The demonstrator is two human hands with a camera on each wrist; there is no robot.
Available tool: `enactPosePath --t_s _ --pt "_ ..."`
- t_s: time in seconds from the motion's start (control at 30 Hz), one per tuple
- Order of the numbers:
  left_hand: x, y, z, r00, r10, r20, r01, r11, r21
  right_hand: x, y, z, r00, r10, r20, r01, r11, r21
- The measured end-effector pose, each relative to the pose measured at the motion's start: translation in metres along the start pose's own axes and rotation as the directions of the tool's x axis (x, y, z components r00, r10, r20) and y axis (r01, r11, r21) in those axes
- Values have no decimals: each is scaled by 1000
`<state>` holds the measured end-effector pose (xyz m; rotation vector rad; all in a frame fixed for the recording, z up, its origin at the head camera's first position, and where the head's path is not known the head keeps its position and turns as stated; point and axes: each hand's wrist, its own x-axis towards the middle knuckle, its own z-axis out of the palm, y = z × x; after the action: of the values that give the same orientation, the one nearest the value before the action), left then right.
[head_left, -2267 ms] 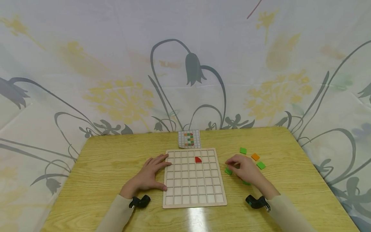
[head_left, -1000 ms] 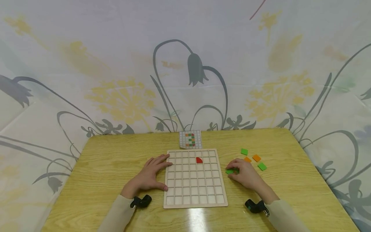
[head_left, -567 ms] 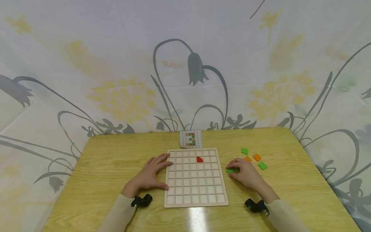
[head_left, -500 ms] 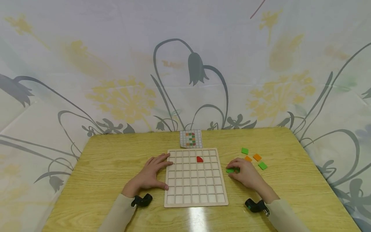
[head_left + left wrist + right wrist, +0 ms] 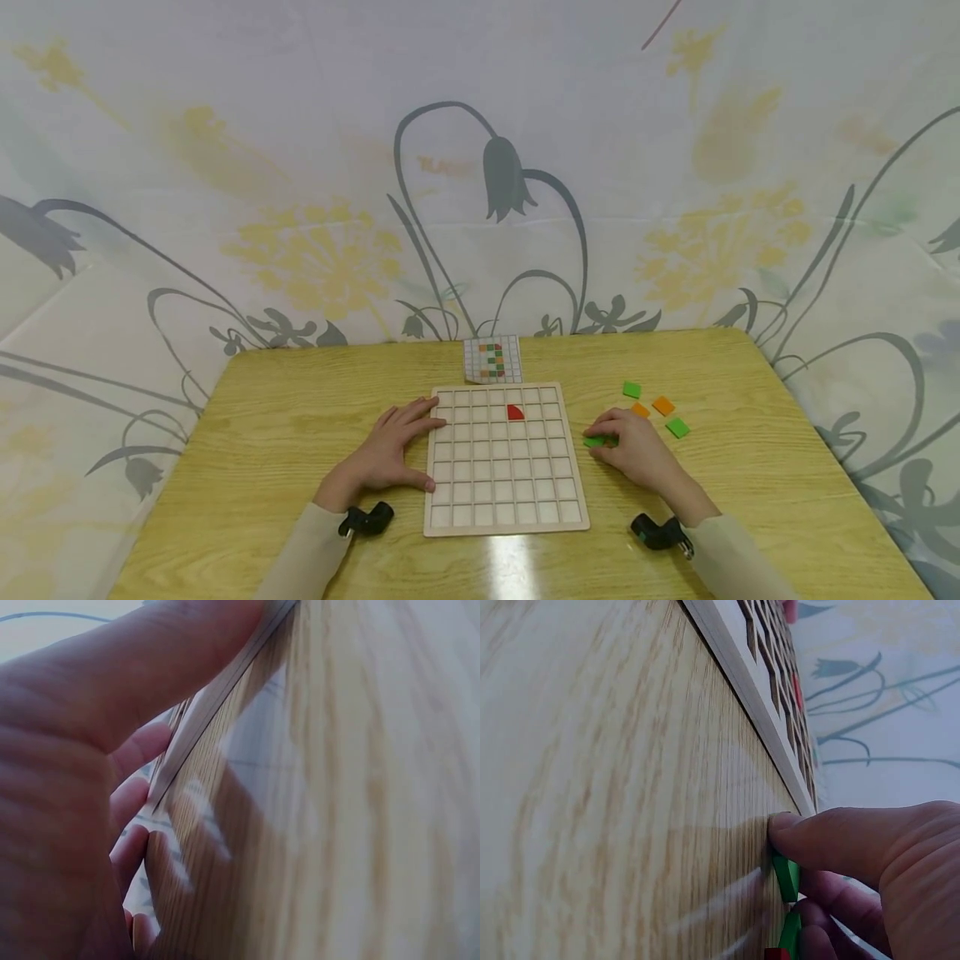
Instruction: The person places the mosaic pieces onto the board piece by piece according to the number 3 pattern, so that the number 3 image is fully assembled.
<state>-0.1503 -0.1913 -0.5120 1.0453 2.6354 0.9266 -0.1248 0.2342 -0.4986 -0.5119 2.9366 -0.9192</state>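
A pale wooden grid board (image 5: 506, 531) lies on the table, with one red quarter-round tile (image 5: 515, 412) in a cell of its upper part. My left hand (image 5: 386, 454) rests along the board's left edge, fingers spread and thumb against the frame; the left wrist view shows the thumb close up. To the right of the board, my right hand (image 5: 633, 446) has thumb and fingertips pinched about a green square tile (image 5: 786, 877), which is still at the tabletop. Behind that tile are another green tile (image 5: 790, 934) and a red piece (image 5: 777, 953), partly hidden by the hand.
Beyond my right hand lie loose tiles: a green one (image 5: 632, 389), an orange one (image 5: 663, 406), a partly covered orange one (image 5: 640, 409) and a green one (image 5: 677, 427). A paper pattern card (image 5: 492, 360) sits behind the board, before the patterned cloth (image 5: 337, 167).
Since the earliest frame my right hand has shifted slightly down, uncovering an orange tile, and its fingers have come round the green tile. My left hand has stayed put.
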Motion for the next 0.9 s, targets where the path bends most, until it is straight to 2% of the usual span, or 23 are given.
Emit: enactPosePath --t_s 0.73,0.9 --pt "-1 -1 3 1000 -4 -6 4 1000 4 2 -4 -1 1000 21 4 -22 1000 13" --pt "0 -1 2 1000 -2 -11 2 1000 10 4 -2 0 1000 13 -17 -12 1000 23"
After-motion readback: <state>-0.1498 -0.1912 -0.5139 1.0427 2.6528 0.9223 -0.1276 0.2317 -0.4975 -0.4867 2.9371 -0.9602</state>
